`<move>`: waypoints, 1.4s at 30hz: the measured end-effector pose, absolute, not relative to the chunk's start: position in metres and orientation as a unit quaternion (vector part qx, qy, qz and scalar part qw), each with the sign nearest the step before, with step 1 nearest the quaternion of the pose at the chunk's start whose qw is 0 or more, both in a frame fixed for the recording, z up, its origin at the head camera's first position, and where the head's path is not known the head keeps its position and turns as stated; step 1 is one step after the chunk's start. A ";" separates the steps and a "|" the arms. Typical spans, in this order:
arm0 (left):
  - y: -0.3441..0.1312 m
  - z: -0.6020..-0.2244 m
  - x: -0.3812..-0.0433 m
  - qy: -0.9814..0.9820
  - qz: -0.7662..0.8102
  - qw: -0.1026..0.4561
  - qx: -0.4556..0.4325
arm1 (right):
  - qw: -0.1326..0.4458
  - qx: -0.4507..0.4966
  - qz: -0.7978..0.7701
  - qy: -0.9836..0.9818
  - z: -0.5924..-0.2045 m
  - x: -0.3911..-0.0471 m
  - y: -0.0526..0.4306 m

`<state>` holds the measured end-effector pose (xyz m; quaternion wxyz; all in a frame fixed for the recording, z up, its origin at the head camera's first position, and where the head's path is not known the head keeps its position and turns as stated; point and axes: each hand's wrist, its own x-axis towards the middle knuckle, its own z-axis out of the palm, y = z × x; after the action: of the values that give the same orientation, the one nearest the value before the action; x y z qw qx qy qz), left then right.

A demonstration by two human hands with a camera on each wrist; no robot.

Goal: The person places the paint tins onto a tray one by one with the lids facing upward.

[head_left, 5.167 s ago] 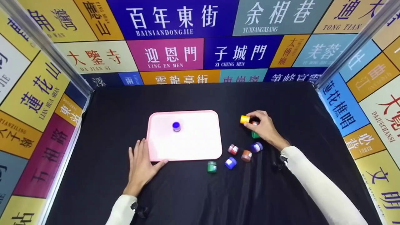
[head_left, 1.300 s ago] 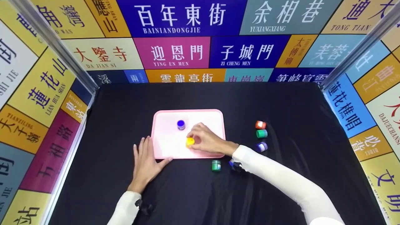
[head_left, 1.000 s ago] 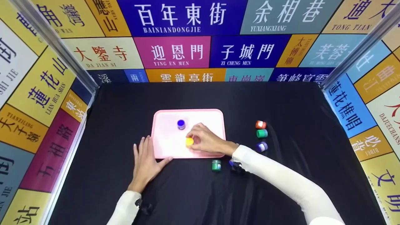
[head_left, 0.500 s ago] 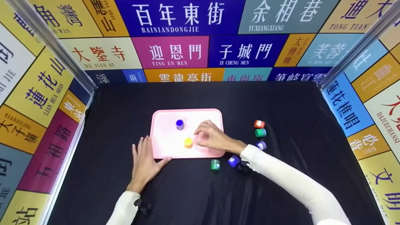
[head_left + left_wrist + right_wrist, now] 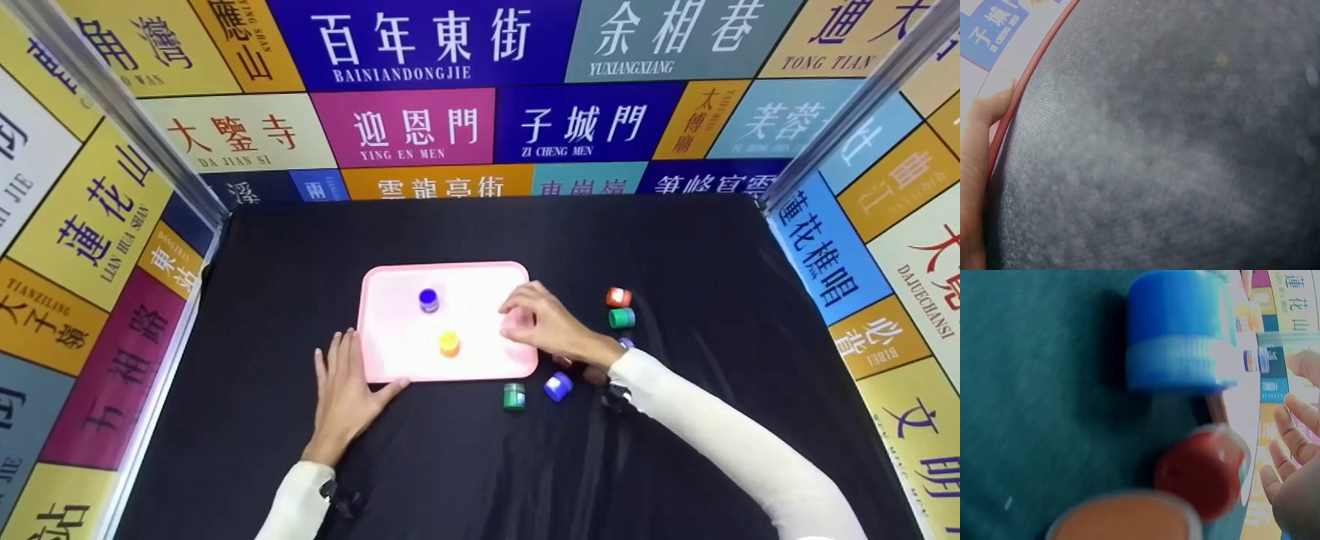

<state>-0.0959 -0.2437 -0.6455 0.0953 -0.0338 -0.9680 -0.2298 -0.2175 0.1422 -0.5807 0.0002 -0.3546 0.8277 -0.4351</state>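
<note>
My left hand (image 5: 345,409) lies at the left front corner of the pink tray (image 5: 394,360), fingers straight along its left side and thumb on the front rim. In the left wrist view the thumb (image 5: 996,104) touches the tray's red-looking edge. A yellow-lidded paint jar (image 5: 448,344) stands upright on the tray, and a blue-purple one (image 5: 428,300) stands behind it. Over the tray's right edge is my right hand (image 5: 551,322), holding nothing; in the right wrist view its loosely bent fingers (image 5: 1292,436) are apart.
Right of the tray lie an orange-red jar (image 5: 619,297) and a green jar (image 5: 622,319). Nearer are a blue jar (image 5: 557,386) and another green one (image 5: 514,396). My right wrist partly hides others, including a red jar (image 5: 1204,472). Printed panels (image 5: 420,124) wall the black-covered table.
My right hand brought the yellow jar from the right onto the tray, let go of it and drew back rightward to the tray's edge. The left hand stayed at the tray.
</note>
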 end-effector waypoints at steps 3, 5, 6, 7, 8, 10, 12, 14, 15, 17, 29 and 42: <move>-0.244 -0.645 -0.095 -0.968 -0.229 0.095 -0.034 | -0.009 -0.347 -0.432 0.832 -0.581 -0.217 0.154; -0.244 -0.645 -0.095 -0.969 -0.228 0.092 -0.033 | -0.017 -0.340 -0.431 0.836 -0.581 -0.216 0.162; -0.244 -0.645 -0.095 -0.969 -0.227 0.090 -0.032 | -0.019 -0.336 -0.431 0.837 -0.581 -0.215 0.166; -0.244 -0.644 -0.095 -0.969 -0.227 0.090 -0.031 | -0.023 -0.333 -0.430 0.839 -0.581 -0.215 0.169; -0.245 -0.644 -0.095 -0.969 -0.227 0.090 -0.030 | -0.026 -0.330 -0.431 0.839 -0.581 -0.214 0.173; -0.245 -0.644 -0.095 -0.969 -0.227 0.091 -0.029 | -0.027 -0.323 -0.434 0.841 -0.580 -0.214 0.180; -0.245 -0.645 -0.095 -0.969 -0.228 0.093 -0.028 | -0.027 -0.316 -0.435 0.843 -0.579 -0.214 0.187; -0.244 -0.646 -0.095 -0.969 -0.229 0.095 -0.028 | -0.024 -0.309 -0.436 0.845 -0.577 -0.214 0.193; -0.244 -0.646 -0.094 -0.968 -0.228 0.096 -0.029 | -0.025 -0.305 -0.436 0.846 -0.577 -0.214 0.197; -0.244 -0.647 -0.094 -0.968 -0.229 0.100 -0.030 | -0.028 -0.300 -0.434 0.849 -0.577 -0.214 0.204; -0.244 -0.647 -0.092 -0.967 -0.234 0.096 -0.027 | -0.055 -0.255 -0.449 0.855 -0.579 -0.215 0.243; -0.242 -0.646 -0.095 -0.966 -0.230 0.114 -0.037 | -0.108 -0.209 -0.493 0.838 -0.592 -0.205 0.284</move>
<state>-0.0950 -0.2423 -0.6456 0.1141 -0.0374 -0.9657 -0.2303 -0.2051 0.2843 -0.5920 -0.1081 -0.2089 0.8378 -0.4927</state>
